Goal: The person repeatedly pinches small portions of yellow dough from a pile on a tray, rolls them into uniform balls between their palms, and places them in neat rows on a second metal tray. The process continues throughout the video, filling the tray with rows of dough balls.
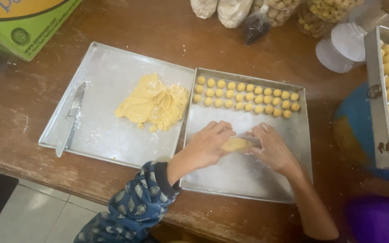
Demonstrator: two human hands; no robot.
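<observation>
Dough roll [236, 144] lies crosswise between your hands above the tray [244, 177], your left hand [208, 146] and right hand [271, 148] both grasping it with curled fingers, its long axis running left to right.

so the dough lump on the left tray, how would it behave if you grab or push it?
The dough lump probably tears rather than lifts whole: its edges look ragged and crumbs lie beside it. Pushed, it would likely smear or drag, not roll, since it sits flat and spread on the floured left tray. It seems mouldable, as the piece between both hands keeps its shape.
</observation>
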